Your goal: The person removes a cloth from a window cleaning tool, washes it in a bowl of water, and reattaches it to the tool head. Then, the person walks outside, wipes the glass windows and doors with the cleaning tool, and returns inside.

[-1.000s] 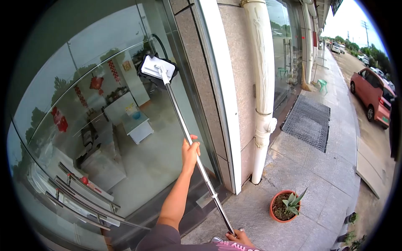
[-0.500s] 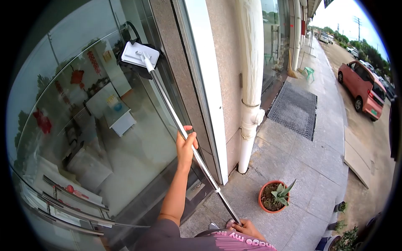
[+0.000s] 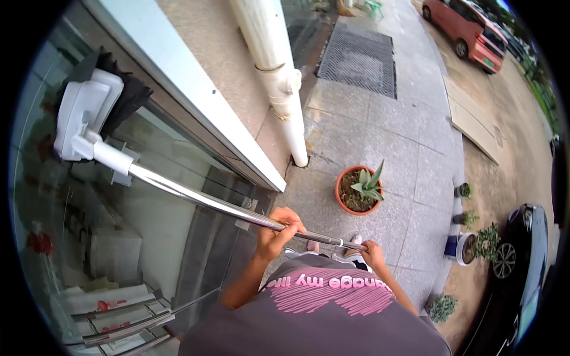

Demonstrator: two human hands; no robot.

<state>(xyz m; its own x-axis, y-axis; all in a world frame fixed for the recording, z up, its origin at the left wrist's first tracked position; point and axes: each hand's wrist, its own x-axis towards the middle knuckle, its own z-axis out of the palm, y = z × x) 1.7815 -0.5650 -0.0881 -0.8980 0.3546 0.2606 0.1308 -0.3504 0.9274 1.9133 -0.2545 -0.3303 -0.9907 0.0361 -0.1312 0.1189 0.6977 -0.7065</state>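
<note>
A long-handled mop [image 3: 202, 199] with a shiny metal pole reaches from my body out to the left. Its white plastic head [image 3: 89, 110], with a dark, ragged cloth pad [image 3: 126, 98] behind it, is at the glass [image 3: 172, 172]; whether it touches the pane I cannot tell. My left hand [image 3: 276, 236] is closed round the pole partway along. At the pole's lower end, near my shirt, my right hand [image 3: 373, 255] is closed on it too.
A potted succulent [image 3: 358, 191] stands on the paving close to my feet. A white drainpipe [image 3: 279, 83] runs down the wall. Beyond are a dark mat [image 3: 359, 59], a ramp board [image 3: 472, 121], several potted plants along the edge, a red car [image 3: 466, 29] and a black car [image 3: 522, 255].
The mop has swung down and left, its head now nearer and turned side-on. Both hands have moved with the pole, still gripping it. My view has tilted downward.
</note>
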